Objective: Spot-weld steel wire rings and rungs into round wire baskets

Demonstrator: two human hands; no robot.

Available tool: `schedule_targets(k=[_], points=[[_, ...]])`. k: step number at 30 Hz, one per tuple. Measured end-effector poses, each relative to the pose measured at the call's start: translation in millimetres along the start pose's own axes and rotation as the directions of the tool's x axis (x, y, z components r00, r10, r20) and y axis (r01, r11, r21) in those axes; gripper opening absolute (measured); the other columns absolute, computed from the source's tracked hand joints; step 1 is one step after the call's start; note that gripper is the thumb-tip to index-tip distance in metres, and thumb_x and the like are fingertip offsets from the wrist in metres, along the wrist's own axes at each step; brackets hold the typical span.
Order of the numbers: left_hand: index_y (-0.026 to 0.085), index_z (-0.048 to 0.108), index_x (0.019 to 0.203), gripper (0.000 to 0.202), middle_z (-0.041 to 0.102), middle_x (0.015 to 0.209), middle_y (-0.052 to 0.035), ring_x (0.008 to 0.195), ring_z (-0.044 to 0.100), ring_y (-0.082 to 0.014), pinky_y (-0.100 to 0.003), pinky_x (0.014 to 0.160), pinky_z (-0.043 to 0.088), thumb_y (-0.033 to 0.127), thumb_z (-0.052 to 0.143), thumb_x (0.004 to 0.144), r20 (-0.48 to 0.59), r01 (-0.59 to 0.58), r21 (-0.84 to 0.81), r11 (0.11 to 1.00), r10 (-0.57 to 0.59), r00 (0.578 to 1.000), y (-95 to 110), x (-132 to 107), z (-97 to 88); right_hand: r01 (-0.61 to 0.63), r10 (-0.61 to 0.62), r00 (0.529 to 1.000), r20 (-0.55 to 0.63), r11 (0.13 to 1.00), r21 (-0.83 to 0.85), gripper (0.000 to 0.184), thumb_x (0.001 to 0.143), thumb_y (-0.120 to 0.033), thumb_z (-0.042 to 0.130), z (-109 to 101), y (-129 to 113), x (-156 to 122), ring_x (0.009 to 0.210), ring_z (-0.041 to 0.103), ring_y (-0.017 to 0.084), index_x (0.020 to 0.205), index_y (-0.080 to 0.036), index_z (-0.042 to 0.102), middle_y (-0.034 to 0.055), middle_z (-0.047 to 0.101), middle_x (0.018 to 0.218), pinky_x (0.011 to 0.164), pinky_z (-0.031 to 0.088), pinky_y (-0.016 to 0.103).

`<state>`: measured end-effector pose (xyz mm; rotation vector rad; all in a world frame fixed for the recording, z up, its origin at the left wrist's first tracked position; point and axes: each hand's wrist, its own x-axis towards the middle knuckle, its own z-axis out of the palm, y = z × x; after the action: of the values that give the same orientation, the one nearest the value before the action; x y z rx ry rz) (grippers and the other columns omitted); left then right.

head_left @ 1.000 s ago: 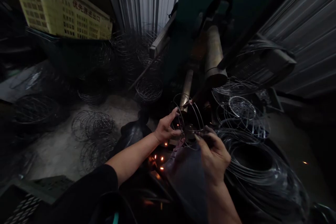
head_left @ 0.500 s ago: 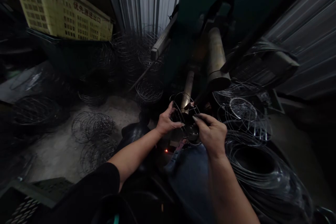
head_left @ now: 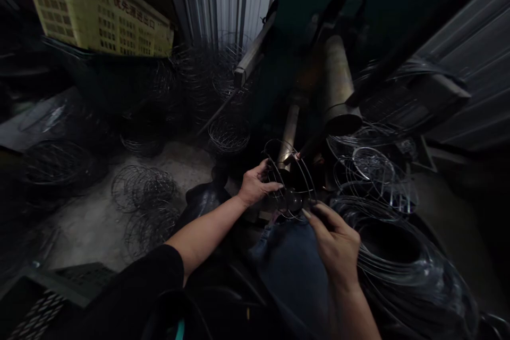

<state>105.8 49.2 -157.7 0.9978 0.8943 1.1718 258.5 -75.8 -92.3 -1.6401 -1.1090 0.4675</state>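
Observation:
A round wire frame (head_left: 307, 174) made of thin metal rings and cross wires surrounds the tip of a lower metal cylinder (head_left: 289, 130) on the machine. My left hand (head_left: 255, 186) is closed on the frame's left side, with the thumb pointing inward and the fingers partly behind the wires. At the lower right of the frame, my right hand (head_left: 337, 241) pinches the ring between thumb and fingers. A thicker metal cylinder (head_left: 338, 74) juts out above. A dark bar (head_left: 314, 143) slopes down to a copper-coloured tip beside the frame.
To the right lie a big coil of wire (head_left: 434, 276) and several wire rings (head_left: 374, 164). Wire frames (head_left: 143, 188) rest on the floor at left, with more stacked (head_left: 229, 135) behind. A yellow crate (head_left: 119, 21) sits at upper left. A squared bar (head_left: 255, 56) juts from the machine.
My right hand has moved down and to the right. The wire frame has turned, showing its rings more openly. My left hand stays at its left side. A small orange spark below is gone.

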Motion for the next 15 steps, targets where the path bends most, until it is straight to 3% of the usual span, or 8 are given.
schedule_targets(k=[6, 15], points=[[0.010, 0.058, 0.130, 0.095, 0.067, 0.116, -0.0120, 0.097, 0.065, -0.0221, -0.043, 0.098, 0.049, 0.019, 0.092, 0.041, -0.048, 0.105, -0.094, 0.990, -0.110, 0.993, 3.3, 6.2, -1.5, 0.145, -0.144, 0.989, 0.015, 0.988, -0.053, 0.021, 0.076, -0.039, 0.067, 12.0, -13.9, 20.9, 0.082, 0.069, 0.022, 0.079, -0.020, 0.074, 0.0068, 0.074, 0.088, 0.080, 0.054, 0.035], [0.012, 0.066, 0.118, 0.073, 0.072, 0.091, -0.0049, 0.085, 0.066, -0.0174, -0.036, 0.089, 0.053, 0.017, 0.088, 0.048, -0.132, 0.141, -0.114, 0.983, -0.156, 0.979, 10.0, 19.5, 6.2, 0.168, -0.153, 0.983, 0.101, 0.972, -0.165, 0.026, 0.075, -0.042, 0.061, 33.2, -38.5, 68.4, 0.074, 0.067, 0.023, 0.074, -0.020, 0.074, 0.0068, 0.073, 0.078, 0.075, 0.051, 0.035]])
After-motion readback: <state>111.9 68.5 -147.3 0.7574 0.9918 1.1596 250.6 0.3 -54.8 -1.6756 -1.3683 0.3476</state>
